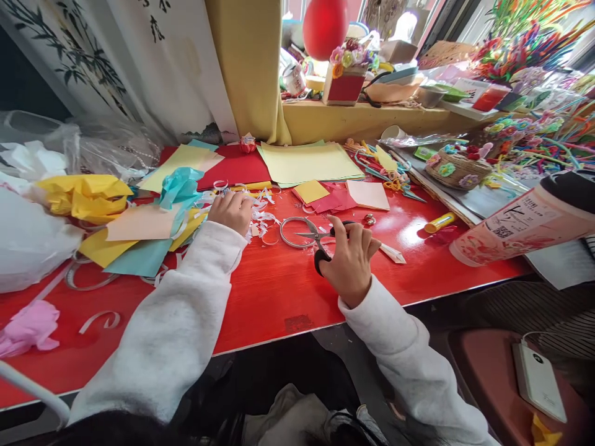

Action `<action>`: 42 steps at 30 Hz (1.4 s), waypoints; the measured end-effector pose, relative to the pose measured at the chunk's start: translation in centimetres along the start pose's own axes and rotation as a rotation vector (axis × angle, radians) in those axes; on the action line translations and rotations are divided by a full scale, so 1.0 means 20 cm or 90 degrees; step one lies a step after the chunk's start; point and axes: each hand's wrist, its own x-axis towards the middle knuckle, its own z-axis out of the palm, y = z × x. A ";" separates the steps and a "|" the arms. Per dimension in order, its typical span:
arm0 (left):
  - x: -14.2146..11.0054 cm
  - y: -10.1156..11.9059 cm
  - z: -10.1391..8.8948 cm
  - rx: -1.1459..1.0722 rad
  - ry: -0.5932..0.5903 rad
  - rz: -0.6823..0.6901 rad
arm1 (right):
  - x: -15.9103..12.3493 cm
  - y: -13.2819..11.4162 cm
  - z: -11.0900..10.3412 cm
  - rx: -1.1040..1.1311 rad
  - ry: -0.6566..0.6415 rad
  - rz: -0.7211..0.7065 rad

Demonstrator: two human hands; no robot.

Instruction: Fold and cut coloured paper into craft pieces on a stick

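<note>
My right hand (352,260) holds a pair of scissors (316,236) by its black handles, over the red table. The blades are apart and point left, across a roll of tape or ring (284,231) lying on the tabletop. My left hand (231,212) rests among curled white paper scraps (266,218), its fingers bent down and closed; the fingertips are hidden, so what they hold does not show. Beyond the scissors are a yellow square of paper (311,191), red paper pieces (335,199) and a pale pink square (369,195). A small white paper cone (393,253) lies right of my right hand.
Coloured papers (143,263), crumpled yellow paper (88,197) and a white plastic bag (32,248) crowd the left. Large yellow sheets (311,162) lie at the back. To the right are a glue stick (439,223), a tilted pink cup (515,223) and a decorated basket (458,166).
</note>
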 end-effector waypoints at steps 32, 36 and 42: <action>-0.02 -0.13 0.04 -0.065 -0.224 0.066 | -0.03 0.05 0.01 0.116 0.024 0.009; -0.01 -0.11 0.00 -0.076 -0.242 0.047 | -0.02 0.05 0.00 0.120 0.016 0.020; 0.00 -0.09 -0.08 -0.079 -0.271 0.036 | -0.02 0.06 0.01 0.132 0.001 0.029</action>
